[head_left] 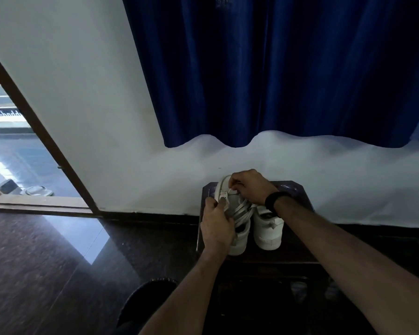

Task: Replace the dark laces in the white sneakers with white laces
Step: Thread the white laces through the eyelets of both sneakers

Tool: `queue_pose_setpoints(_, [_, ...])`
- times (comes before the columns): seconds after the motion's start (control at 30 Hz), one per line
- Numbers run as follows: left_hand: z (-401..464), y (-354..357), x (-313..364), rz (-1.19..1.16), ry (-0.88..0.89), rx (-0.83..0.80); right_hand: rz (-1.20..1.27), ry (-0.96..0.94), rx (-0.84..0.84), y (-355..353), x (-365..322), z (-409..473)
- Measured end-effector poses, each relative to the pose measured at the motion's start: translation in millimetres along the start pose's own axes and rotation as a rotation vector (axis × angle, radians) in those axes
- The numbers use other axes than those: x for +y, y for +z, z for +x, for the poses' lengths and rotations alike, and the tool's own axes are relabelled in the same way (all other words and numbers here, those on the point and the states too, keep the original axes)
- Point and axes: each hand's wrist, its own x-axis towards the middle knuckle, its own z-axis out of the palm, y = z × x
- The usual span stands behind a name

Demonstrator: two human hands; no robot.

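Head cam looking down at two white sneakers sitting on a small dark tabletop (298,189) pushed against a pale wall, lower middle of the frame. Tabletop looks like dark glossy wood with clipped corners. The sneakers are smooth, kinda leathery looking with chunky rubbery soles, heels toward the camera.

The left sneaker (237,245) is tipped up so its toe end points up toward the wall, and both hands are on it. The right sneaker (267,228) sits flat just beside it, touching or nearly, nobody holding it.

Left hand (217,226) is wrapped around the left side of the tilted sneaker, thumb pressed on the upper near the eyelets. Right hand (250,187) is up at the toe end, fingers curled in and pinching a white lace (242,211). That lace is flat and ribbony, and several strands of it loop down across the tongue between the two hands. How far it's threaded I can't tell, too blurry.

There's a black band (275,201) on the right wrist, matte, rubbery looking.

Rest of the scene: one deep blue curtain (276,68) with soft folds and a wavy hem across the top, a polished dark speckled floor (46,262) lower left, and a brown wooden door frame (34,122) on the left edge.
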Motion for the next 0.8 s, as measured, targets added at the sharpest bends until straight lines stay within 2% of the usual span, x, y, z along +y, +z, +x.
queue_pose_setpoints(0.53, [-2.1,5.2,-4.4,0.025,0.069,0.056,-0.246,-0.073,-0.144,4.5,-2.6,19.8])
queue_pose_setpoints(0.7, [-1.3,6.7,-4.8,0.016,0.093,0.088,-0.462,-0.193,-0.29,-3.2,-12.5,33.5])
queue_pose_setpoints(0.8, [-0.8,9.0,-7.6,0.021,0.107,0.109,-0.531,-0.195,-0.366,-4.3,-18.4,41.8])
